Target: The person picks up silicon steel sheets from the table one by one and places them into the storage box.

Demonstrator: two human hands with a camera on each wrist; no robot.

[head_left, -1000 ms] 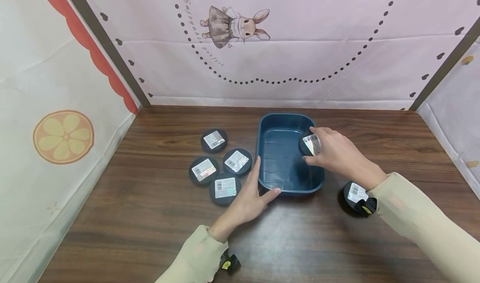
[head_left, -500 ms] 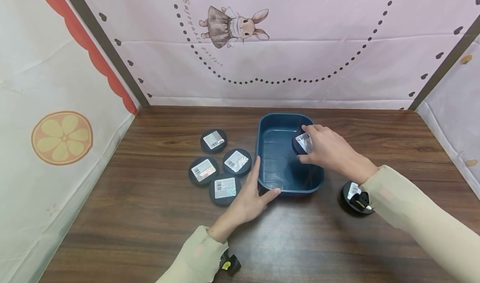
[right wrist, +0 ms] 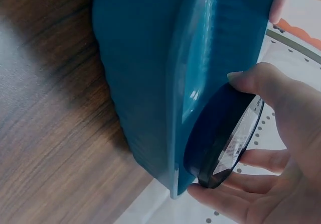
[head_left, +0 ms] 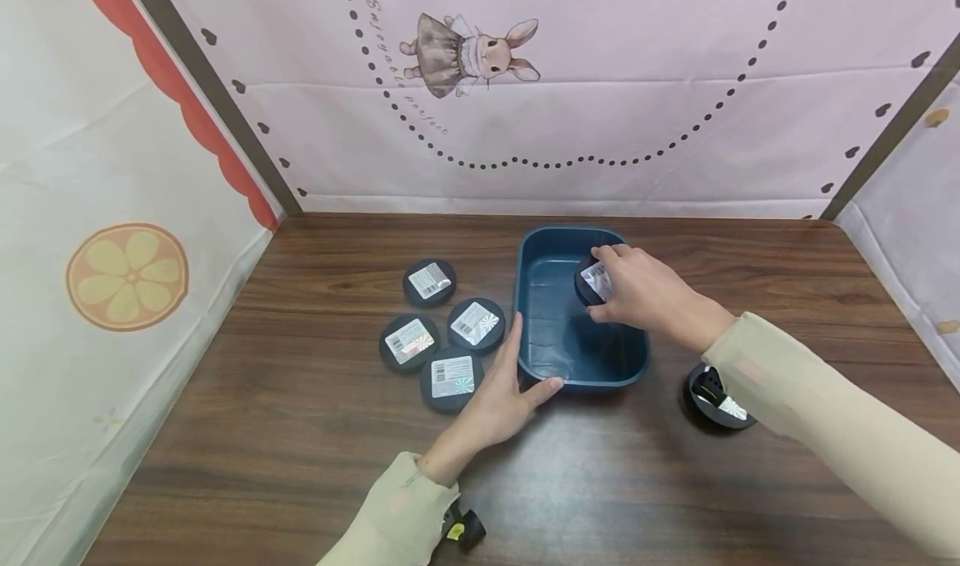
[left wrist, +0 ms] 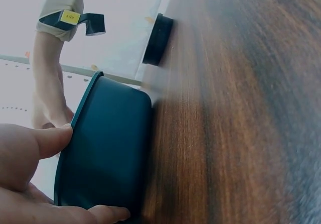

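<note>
A blue rectangular plastic tub (head_left: pixel 551 328) stands on the wooden table. My right hand (head_left: pixel 647 291) grips a round black container (head_left: pixel 594 279) with a silver barcode label facing up. Thumb and fingertips pinch its side, as the right wrist view shows, and the container (right wrist: pixel 220 133) is held tilted just inside the tub's right wall. My left hand (head_left: pixel 497 399) spreads thumb and straight fingers against the tub's near left corner. In the left wrist view, the thumb touches the rim of the tub (left wrist: pixel 108 143).
Several similar round black containers (head_left: pixel 476 324) lie label up left of the tub, close to my left fingers. Another labelled round container (head_left: pixel 722 412) sits right of the tub, partly under my right wrist. A printed cloth wall (head_left: pixel 600 116) stands behind the table (head_left: pixel 300 433).
My right hand has moved left and slightly away from me with the round black container, further over the tub. The left hand has stayed at the tub's corner.
</note>
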